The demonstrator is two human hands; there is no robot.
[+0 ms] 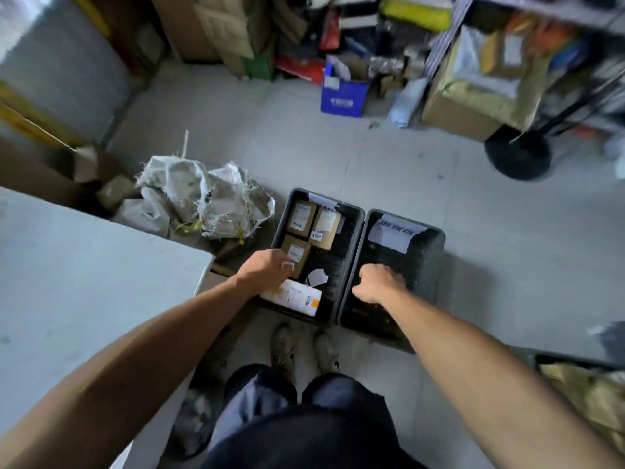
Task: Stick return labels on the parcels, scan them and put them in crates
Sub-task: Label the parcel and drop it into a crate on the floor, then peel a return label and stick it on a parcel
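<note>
I see both arms reach down over two dark crates set side by side on the floor, their long walls touching. Nearest me, my shoes (304,346) stand just short of the crates' near rims. Left hand (263,270) hangs over the left crate (351,231), fingers curled downward above a white parcel (294,296) lying against the near wall; whether it grips the parcel I cannot tell. Right hand (378,282) is curled into a loose fist over the right crate (436,252), holding nothing I can see. The left crate also carries three brown labelled parcels (301,218) packed toward its far-left corner, leaving bare floor on its right side. The bench (84,265) edge runs close on the left. Beyond it lie crumpled woven sacks (203,198). Farther off, open grey floor (304,147) reaches a blue box (341,96) and shelving.
</note>
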